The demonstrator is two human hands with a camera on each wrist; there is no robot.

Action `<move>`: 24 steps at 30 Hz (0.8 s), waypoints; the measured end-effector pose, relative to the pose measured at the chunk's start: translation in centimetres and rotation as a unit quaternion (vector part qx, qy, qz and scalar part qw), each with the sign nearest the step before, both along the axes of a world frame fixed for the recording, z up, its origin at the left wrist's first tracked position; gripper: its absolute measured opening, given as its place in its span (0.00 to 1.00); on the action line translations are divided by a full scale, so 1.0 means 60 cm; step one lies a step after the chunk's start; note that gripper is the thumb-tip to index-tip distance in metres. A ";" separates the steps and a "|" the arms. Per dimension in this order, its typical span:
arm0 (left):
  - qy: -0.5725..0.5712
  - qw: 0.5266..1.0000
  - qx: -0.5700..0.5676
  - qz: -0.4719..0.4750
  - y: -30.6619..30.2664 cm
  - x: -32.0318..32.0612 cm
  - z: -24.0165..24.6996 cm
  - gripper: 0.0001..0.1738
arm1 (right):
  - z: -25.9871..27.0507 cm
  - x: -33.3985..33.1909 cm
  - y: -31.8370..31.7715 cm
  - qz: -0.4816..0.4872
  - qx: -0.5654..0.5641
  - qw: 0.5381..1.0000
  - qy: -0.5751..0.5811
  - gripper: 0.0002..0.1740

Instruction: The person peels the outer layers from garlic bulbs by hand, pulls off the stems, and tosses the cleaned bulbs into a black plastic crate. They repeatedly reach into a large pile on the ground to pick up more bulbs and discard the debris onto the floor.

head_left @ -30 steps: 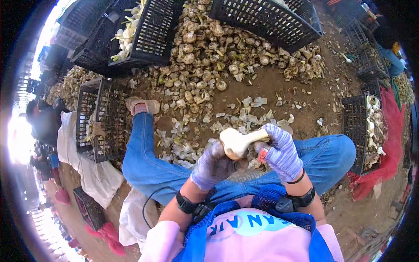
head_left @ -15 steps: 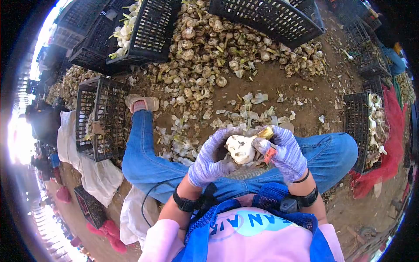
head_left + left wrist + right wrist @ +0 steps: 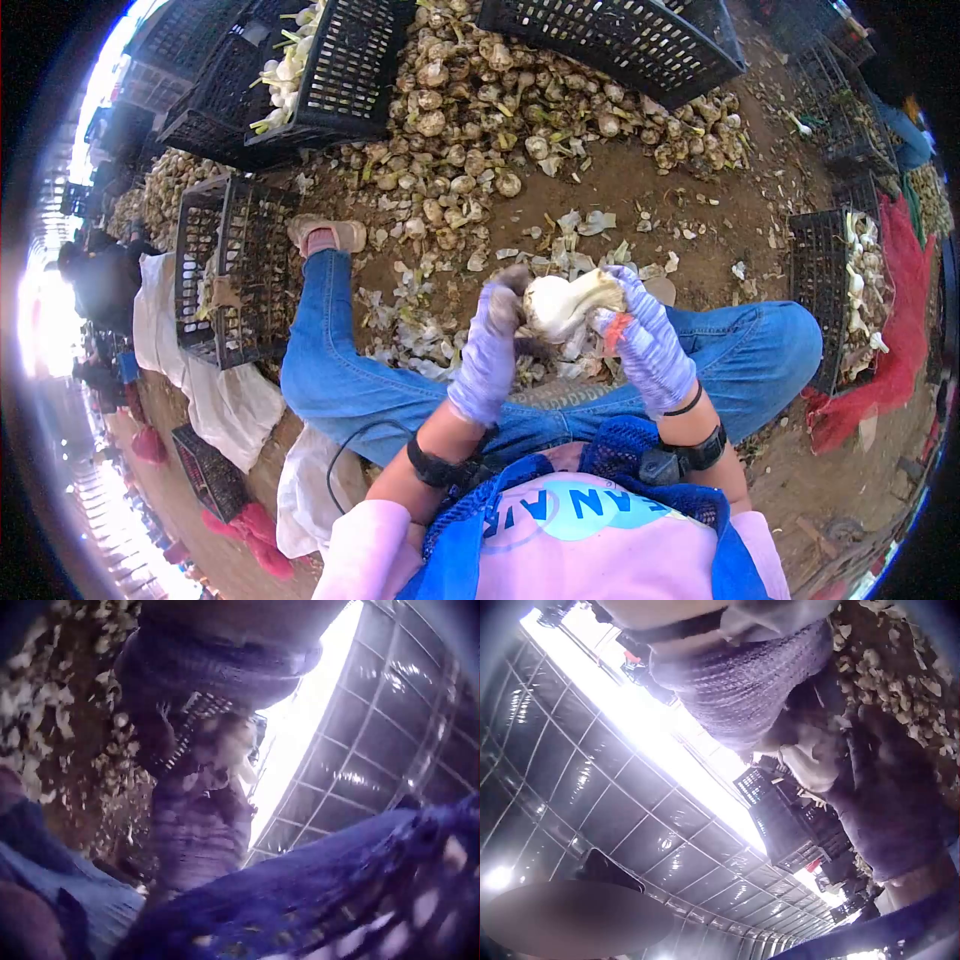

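Observation:
A pale garlic bulb [image 3: 550, 308] with a thick stem [image 3: 597, 290] is held up over the lap, its root end towards the left hand. My right hand [image 3: 648, 345], in a striped lilac glove with an orange-red wrap on the thumb, grips the stem between thumb and fingers. My left hand [image 3: 487, 345], gloved alike with darkly soiled fingertips, is right at the bulb's left side, fingers and thumb spread apart. In the right wrist view the bulb [image 3: 810, 766] shows between the two gloves. The left wrist view is dim, with the bulb [image 3: 234, 739] partly covered by the gloves.
Beyond the feet lies a heap of unpeeled garlic [image 3: 460, 120], with loose skins [image 3: 410, 310] scattered nearer. A crate with trimmed bulbs [image 3: 345, 75] stands front left, another black crate [image 3: 615, 45] ahead. An openwork crate [image 3: 235, 270] is at the left; a filled one [image 3: 815, 300] at the right.
The left hand cupped the bulb half a second ago and has since moved to its left side, fingers spread. The bulb has turned in the right hand and looks whiter.

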State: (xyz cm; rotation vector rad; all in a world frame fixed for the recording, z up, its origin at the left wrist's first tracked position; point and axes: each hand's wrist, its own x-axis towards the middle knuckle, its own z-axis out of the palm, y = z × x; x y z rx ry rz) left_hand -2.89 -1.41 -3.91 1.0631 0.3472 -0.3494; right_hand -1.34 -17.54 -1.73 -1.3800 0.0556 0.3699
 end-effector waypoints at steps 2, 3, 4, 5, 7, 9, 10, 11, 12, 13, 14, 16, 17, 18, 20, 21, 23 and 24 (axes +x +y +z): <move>-0.135 0.969 0.208 -0.001 -0.010 -0.007 0.011 0.43 | -0.011 0.001 0.005 0.019 0.003 1.000 -0.012 0.24; -0.222 0.930 0.291 -0.024 0.000 -0.007 0.004 0.42 | -0.008 0.001 0.008 0.039 0.005 0.999 -0.021 0.23; -0.144 0.967 0.205 -0.031 0.011 -0.001 0.013 0.41 | 0.012 0.001 -0.012 0.080 0.107 0.990 0.048 0.23; -0.066 0.990 0.117 -0.038 0.017 0.007 0.026 0.41 | -0.002 -0.010 -0.006 -0.026 0.366 0.901 0.230 0.24; -0.030 0.998 0.034 -0.032 0.018 0.018 0.031 0.41 | -0.035 -0.019 -0.012 -0.056 0.386 0.892 0.229 0.32; -0.086 0.996 0.017 -0.014 0.019 0.022 0.023 0.43 | -0.012 -0.006 -0.014 0.003 0.266 0.949 0.170 0.33; -0.107 0.993 0.054 -0.001 0.017 0.022 0.026 0.42 | 0.000 -0.001 -0.013 0.063 0.140 0.982 0.106 0.34; -0.104 0.993 0.054 -0.002 0.016 0.022 0.039 0.42 | 0.008 -0.005 -0.008 0.061 0.140 0.982 0.109 0.34; -0.094 0.992 0.082 -0.020 0.017 0.025 0.053 0.39 | 0.016 -0.007 -0.001 0.013 0.247 0.956 0.161 0.31; -0.085 0.990 0.110 -0.036 0.022 0.030 0.062 0.37 | 0.019 -0.006 0.003 -0.035 0.349 0.913 0.210 0.29; -0.085 0.993 0.059 -0.056 0.037 0.036 0.065 0.36 | -0.004 -0.001 -0.002 -0.036 0.490 0.840 0.228 0.27; -0.105 0.991 -0.060 -0.053 0.045 0.034 0.058 0.35 | -0.029 0.011 -0.011 -0.042 0.348 0.931 0.106 0.24; -0.131 0.987 -0.077 -0.056 0.045 0.033 0.055 0.35 | -0.027 0.018 -0.019 -0.093 0.548 0.798 0.235 0.24; -0.129 0.987 -0.076 -0.056 0.048 0.029 0.057 0.35 | -0.037 0.021 -0.021 -0.094 0.549 0.796 0.237 0.24; -0.171 0.982 0.014 -0.078 0.052 0.028 0.069 0.36 | -0.049 0.035 -0.017 -0.130 0.370 0.903 0.176 0.28; -0.170 0.982 0.014 -0.077 0.052 0.028 0.068 0.36 | -0.040 0.031 -0.012 -0.129 0.370 0.903 0.176 0.28; -0.168 0.982 0.023 -0.082 0.049 0.026 0.064 0.36 | -0.014 0.006 0.010 -0.005 0.262 0.965 0.029 0.32; -0.178 0.978 -0.001 -0.110 0.049 0.029 0.061 0.36 | -0.013 -0.006 0.018 0.005 0.257 0.966 0.013 0.33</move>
